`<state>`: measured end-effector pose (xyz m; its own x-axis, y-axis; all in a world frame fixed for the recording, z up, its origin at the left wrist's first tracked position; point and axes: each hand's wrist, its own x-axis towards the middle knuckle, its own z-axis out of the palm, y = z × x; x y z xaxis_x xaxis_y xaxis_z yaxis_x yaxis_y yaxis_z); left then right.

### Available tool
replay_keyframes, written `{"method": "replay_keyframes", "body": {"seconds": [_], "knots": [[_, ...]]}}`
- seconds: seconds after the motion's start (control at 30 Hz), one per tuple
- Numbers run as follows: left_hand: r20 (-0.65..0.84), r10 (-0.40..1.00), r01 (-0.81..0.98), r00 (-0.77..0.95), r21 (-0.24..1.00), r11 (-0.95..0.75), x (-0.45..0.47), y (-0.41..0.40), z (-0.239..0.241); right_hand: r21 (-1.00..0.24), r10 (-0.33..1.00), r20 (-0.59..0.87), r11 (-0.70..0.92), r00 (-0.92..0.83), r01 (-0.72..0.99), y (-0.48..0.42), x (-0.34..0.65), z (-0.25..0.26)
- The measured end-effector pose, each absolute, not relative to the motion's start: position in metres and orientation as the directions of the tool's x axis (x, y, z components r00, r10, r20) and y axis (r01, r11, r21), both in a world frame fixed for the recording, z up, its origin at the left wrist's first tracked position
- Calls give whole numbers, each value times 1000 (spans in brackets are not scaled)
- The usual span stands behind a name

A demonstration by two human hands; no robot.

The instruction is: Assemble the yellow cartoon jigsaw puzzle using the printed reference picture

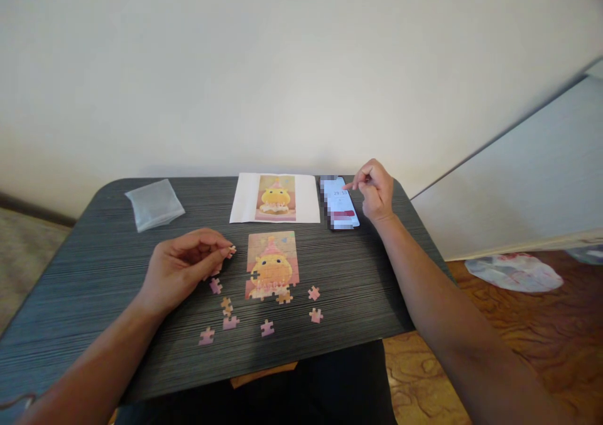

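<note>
My left hand (188, 262) pinches a small puzzle piece (231, 250) between thumb and fingertips, to the left of the jigsaw puzzle (272, 258). The puzzle shows a yellow figure in a pink party hat, with gaps along its left and lower edges. Loose pieces lie around it, among them a pink piece (215, 285), an orange-brown piece (227, 306) and another pink piece (267, 328). At the back right, my right hand (374, 189) holds nothing; its index finger stretches toward the lit phone (340, 204). Whether the fingertip touches the screen I cannot tell.
Behind the puzzle lies a white sheet (241, 199) with a printed picture of the same figure. A clear plastic bag (155, 205) rests at the back left of the dark table (94, 268). The wall runs along the table's far edge. A whitish bag (513, 272) is on the floor at right.
</note>
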<state>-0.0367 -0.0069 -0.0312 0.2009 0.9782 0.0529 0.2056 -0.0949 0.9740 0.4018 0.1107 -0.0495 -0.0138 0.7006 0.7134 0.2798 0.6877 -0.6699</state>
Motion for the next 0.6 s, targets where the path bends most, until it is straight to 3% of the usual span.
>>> {"method": "replay_keyframes", "body": {"seconds": [0.23,0.33,0.47,0.6], "knots": [[86,956,195,279,970,-145,-33,15,-28,-674,715,692,689,-98,266,90,374,-28],[72,938,174,340,975,-138,-35,24,-26,-657,702,678,712,-218,247,79,358,-21],[17,922,136,386,988,-75,-36,26,-26,-522,570,657,816,-493,248,52,335,-21],[2,922,81,387,996,-36,-36,23,-30,-279,344,581,936,-738,217,27,318,-28]]}}
